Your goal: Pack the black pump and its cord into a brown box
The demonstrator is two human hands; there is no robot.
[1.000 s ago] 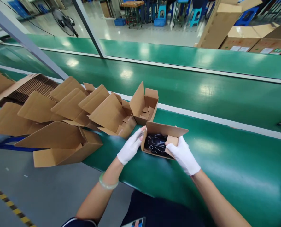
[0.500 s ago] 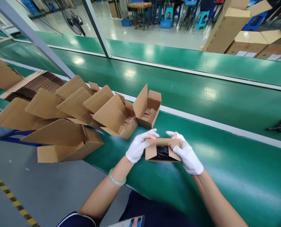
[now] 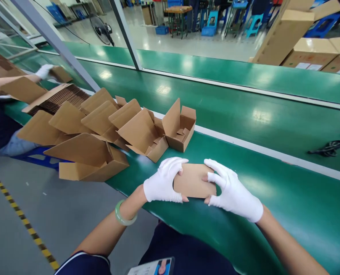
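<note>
A small brown cardboard box (image 3: 195, 181) is between my hands over the green belt, a plain closed face turned up towards me. My left hand (image 3: 166, 179), in a white glove with bare fingertips, grips its left end, thumb at the near edge and fingers at the far edge. Gloved the same way, my right hand (image 3: 229, 187) is closed around the right end, with a fingertip on the upper face. Whatever is inside the box is hidden. The nearest open cardboard box (image 3: 184, 128) stands beyond my left hand.
Several open boxes (image 3: 94, 160) stand at the left, before a stack of flat cardboard (image 3: 62, 100). A co-worker's gloved hand (image 3: 44, 71) holds cardboard there. A black cable (image 3: 330, 148) lies at the right on the green conveyor (image 3: 273, 131). A metal post (image 3: 126, 36) rises beyond.
The box's open end with black contents has gone from view; a plain closed face now shows. Both hands have shifted their grip around it. A co-worker's hand has come into view at left.
</note>
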